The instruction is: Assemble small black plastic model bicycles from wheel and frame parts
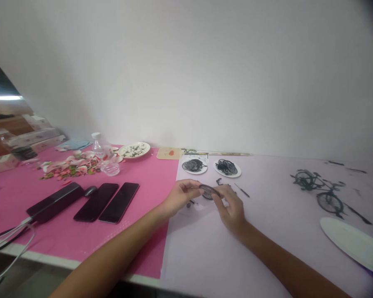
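Between my two hands is a small black spoked wheel (208,192), held a little above the white sheet. My left hand (186,193) pinches its left edge between thumb and fingers. On the wheel's right edge, the thumb and fingers of my right hand (231,203) are closed. Small dark parts (189,205) lie on the sheet by my left hand, and more black parts (219,181) show just behind the right one. A thin black screwdriver-like tool (242,190) lies right of them. Two white plates behind hold black wheels and parts (194,165) and a black tangle (226,167).
At the right stands a black model bicycle (317,188), near a white plate (351,242). Left, on pink cloth, are two phones (119,203), a black power adapter (56,202) with cables, a clear bottle (97,145) and scattered petals (76,163). A wall rises behind.
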Motion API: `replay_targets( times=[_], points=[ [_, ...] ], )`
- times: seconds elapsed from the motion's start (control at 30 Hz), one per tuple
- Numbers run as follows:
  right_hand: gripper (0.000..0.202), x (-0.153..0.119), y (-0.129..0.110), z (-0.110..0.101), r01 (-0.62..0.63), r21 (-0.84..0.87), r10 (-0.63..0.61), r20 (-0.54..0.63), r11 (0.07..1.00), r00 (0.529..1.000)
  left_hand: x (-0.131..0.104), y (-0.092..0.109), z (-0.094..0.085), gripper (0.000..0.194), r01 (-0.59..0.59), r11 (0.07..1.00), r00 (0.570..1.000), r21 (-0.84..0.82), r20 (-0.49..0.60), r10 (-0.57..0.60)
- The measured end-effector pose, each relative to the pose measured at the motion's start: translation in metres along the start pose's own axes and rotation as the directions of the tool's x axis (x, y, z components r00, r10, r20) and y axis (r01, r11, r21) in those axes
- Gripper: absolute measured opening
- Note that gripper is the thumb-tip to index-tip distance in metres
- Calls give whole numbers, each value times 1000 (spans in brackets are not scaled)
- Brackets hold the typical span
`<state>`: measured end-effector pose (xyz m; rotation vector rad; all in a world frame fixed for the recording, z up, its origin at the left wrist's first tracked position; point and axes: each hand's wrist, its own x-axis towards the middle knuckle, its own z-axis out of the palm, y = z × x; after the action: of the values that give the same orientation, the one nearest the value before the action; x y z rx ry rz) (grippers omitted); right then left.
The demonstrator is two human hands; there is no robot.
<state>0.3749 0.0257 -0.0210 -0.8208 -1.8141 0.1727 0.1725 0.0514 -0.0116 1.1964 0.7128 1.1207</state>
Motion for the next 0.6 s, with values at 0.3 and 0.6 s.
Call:
replay_targets(
  times=[0.3,0.6],
  points=[
    [13,1,-3,0,-9,22,9,1,1000,1000,0,-1,-1,36,-11,1000,1000,15,8,10],
    [38,-8,4,11,-282,322,316,-58,904,947,-4,-4,8,32,-131,977,991,170,-4,133]
  ],
)
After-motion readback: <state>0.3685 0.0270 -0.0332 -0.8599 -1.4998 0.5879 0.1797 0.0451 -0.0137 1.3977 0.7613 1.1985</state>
